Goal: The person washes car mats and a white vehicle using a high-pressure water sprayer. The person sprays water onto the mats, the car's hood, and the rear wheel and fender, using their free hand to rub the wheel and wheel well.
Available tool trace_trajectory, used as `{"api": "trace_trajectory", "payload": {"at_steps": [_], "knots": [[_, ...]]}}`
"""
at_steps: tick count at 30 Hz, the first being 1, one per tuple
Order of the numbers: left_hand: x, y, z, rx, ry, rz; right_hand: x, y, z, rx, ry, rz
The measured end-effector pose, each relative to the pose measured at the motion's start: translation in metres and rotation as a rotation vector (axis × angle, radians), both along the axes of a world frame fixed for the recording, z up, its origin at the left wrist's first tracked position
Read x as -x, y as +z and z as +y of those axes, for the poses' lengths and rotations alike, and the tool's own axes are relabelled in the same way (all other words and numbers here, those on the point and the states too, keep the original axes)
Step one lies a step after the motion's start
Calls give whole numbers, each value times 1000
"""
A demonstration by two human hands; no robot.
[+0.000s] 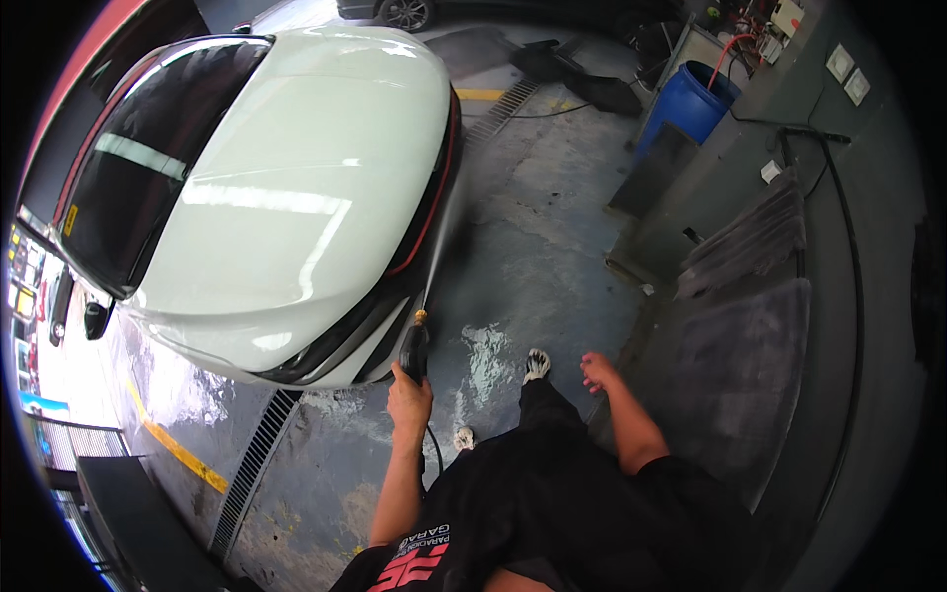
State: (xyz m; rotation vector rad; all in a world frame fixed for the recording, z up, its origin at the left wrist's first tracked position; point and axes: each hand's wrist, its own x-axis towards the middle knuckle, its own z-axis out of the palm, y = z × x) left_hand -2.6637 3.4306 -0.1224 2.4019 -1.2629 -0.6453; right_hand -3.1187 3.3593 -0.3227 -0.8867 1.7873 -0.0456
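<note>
My left hand [410,403] is closed around the black grip of a pressure-washer spray gun [414,351] with a brass-coloured nozzle. A fine jet of water [440,255] leaves the nozzle and runs along the front end of a white car [296,177], past its dark grille and red trim strip. From the gun a thin black hose hangs down beside my body. My right hand [598,372] hangs over the floor at my right side, its fingers loosely curled and nothing in it. The car's bonnet looks glossy and shows light reflections.
Floor drain grates [255,473] cross the wet grey floor [547,251]. Dark mats [740,355] lean against the right wall, near a black hose. A blue barrel [688,100] stands at the upper right. Black mats [599,89] lie beyond the car, and another car [503,11] is at the top.
</note>
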Motion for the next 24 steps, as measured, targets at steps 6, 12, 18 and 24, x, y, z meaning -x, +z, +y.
{"api": "trace_trajectory", "payload": {"at_steps": [6, 12, 18, 24], "knots": [[37, -89, -64, -142, 21, 53, 41, -20, -72, 38, 34, -58], [145, -46, -214, -157, -28, 76, -46, 78, -252, 380, 321, -664], [253, 9, -388, -15, -228, 3, -94, 170, -392, 760, 436, -808], [276, -3, -533, 99, -291, 20, -72, 189, -534, 842, 374, -780]]}}
